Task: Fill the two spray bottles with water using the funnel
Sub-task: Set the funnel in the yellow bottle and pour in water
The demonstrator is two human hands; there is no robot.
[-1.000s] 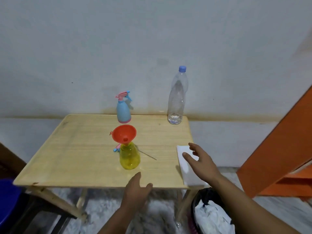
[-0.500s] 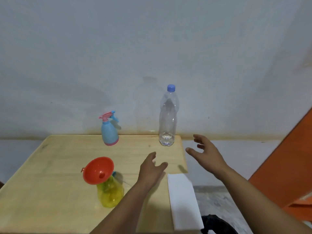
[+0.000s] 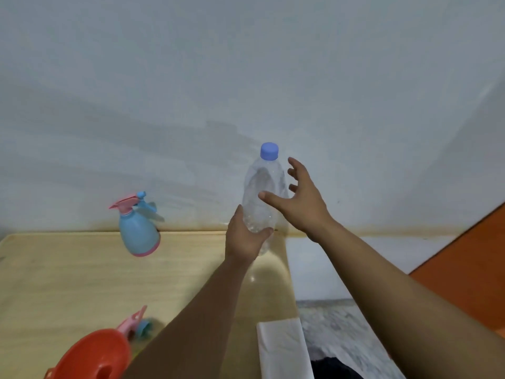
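**A:** What do you see from the head view?

**B:** My left hand [image 3: 246, 239] is at the lower part of the water bottle [image 3: 262, 198], thumb on one side, fingers going round behind it. It looks like I'm gripping it, though the far fingers are hidden. The bottle stands upright at the back right corner of the table [image 3: 68, 283], cap [image 3: 269, 151] on.

**A:** And your right?

**B:** My right hand [image 3: 303, 203] is spread wide, holding nothing, just beside the upper part of the bottle. The thumb crosses in front of it; I cannot tell whether it touches.

**A:** The spray bottles?

**B:** The blue sprayer [image 3: 139, 231] stands at the back edge, left of the water bottle, trigger head on. The funnel [image 3: 93, 356] is at the bottom left, with a pink trigger head [image 3: 134, 322] lying just behind it. The bottle beneath the funnel is out of sight.

**A:** Anything else?

**B:** A white tissue [image 3: 284, 348] lies at the near right edge.
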